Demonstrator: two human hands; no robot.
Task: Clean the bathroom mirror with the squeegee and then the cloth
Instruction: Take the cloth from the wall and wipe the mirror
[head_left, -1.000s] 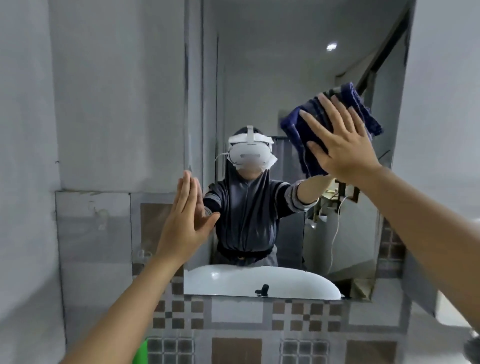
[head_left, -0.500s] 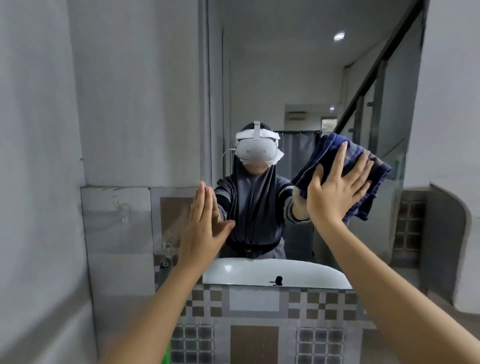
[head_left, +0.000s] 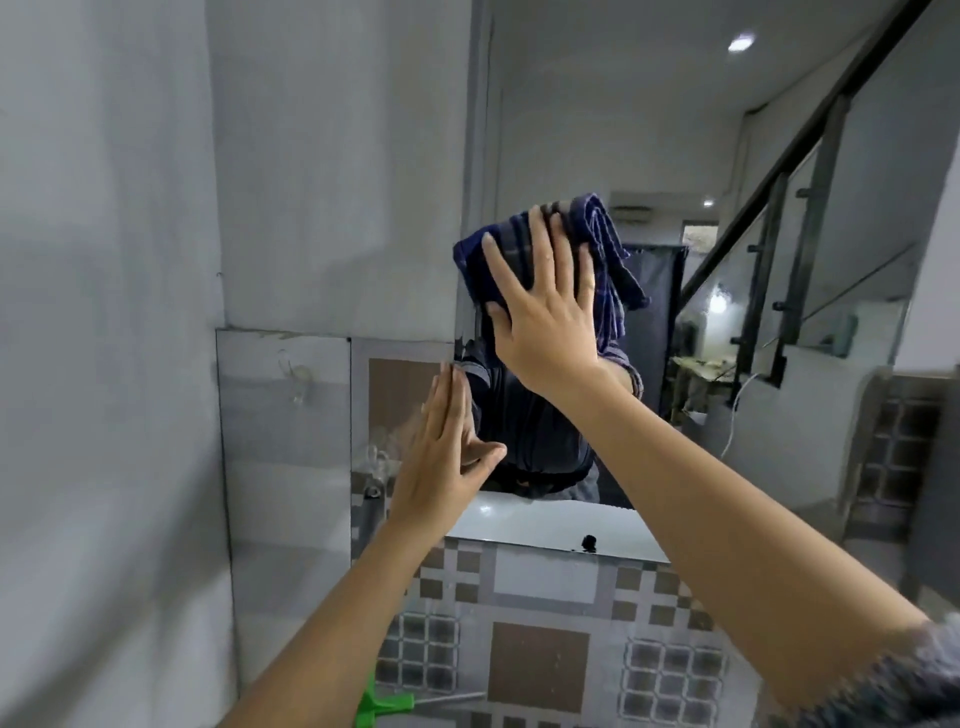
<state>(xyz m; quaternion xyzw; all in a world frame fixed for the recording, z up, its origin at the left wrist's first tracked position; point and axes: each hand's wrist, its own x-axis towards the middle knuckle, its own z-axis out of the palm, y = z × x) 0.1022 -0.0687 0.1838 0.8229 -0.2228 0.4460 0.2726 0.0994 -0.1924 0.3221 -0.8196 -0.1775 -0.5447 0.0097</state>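
The right hand (head_left: 545, 317) lies flat with fingers spread, pressing a dark blue checked cloth (head_left: 605, 249) against the mirror (head_left: 597, 130). The cloth sits close to the mirror's left edge, at about mid height of the glass, with bunched folds hanging loose to the right of the fingers. The left hand (head_left: 441, 457) is held flat and released, fingers together and thumb out, its palm against the lower left corner of the mirror where the glass meets the wall (head_left: 322, 156); it grips nothing.

Above the cloth the glass is uncovered up to the top of the frame, and to the right it runs free as far as the reflected stair railing (head_left: 789, 208). To the left there is almost no room: the mirror edge runs just beside the cloth, and plain grey wall begins there. Below, the right forearm crosses the lower part of the glass, and the bottom edge meets patterned tiles (head_left: 540, 660).

A green-handled squeegee (head_left: 387, 704) lies low in view beneath the left forearm, well apart from both hands; its blade cannot be made out.
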